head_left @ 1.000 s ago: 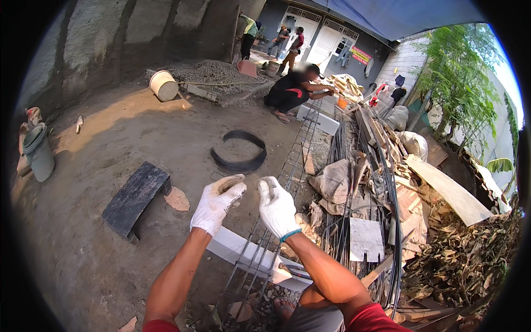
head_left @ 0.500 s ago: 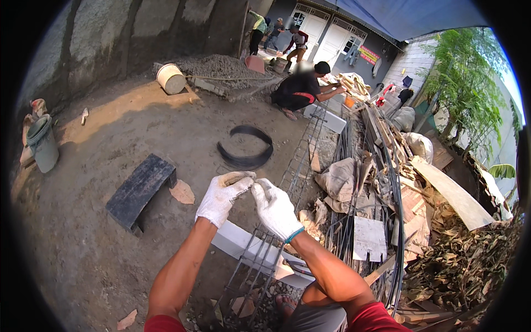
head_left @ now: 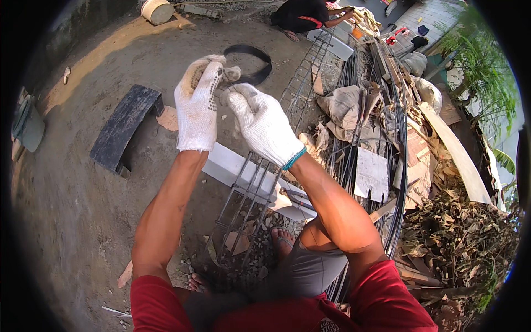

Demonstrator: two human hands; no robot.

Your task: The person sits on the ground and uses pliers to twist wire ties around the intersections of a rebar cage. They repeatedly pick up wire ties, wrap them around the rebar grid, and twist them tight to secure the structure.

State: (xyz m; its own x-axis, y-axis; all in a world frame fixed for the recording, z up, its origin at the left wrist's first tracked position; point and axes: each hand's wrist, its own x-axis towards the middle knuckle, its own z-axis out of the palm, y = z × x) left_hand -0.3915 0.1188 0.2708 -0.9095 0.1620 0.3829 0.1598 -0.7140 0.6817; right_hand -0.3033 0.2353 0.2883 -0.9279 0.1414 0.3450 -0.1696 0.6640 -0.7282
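Both hands are raised in front of the person, above a long rebar cage [head_left: 260,182] that runs from the feet at 6 o'clock away toward 1 o'clock. The left hand [head_left: 198,102] wears a soiled white knit work glove [head_left: 194,119]; its fingers are curled loosely, holding nothing. The right hand [head_left: 264,126], gloved the same, reaches across at 12 o'clock and its fingers [head_left: 235,99] pinch the loose fingertip fabric of the left glove, seemingly tugging it into place or off.

The cage rests across a white block [head_left: 229,166] on the dirt ground [head_left: 83,210]. A pair of pincers [head_left: 296,196] lies on the block's right end, near the right forearm. A dark plank bench [head_left: 124,130] sits at 9 o'clock, a coil of black band [head_left: 251,63] at 12, and a heap of rods, sacks and scrap wood [head_left: 387,144] at 3. Another person [head_left: 304,14] crouches at the cage's far end.

Risks, as I judge them: the bare toes in a sandal [head_left: 282,239] sit against the cage's rod ends, so a shift of the cage could scrape them; a glove left bunched would weaken any grip on wire or tool.
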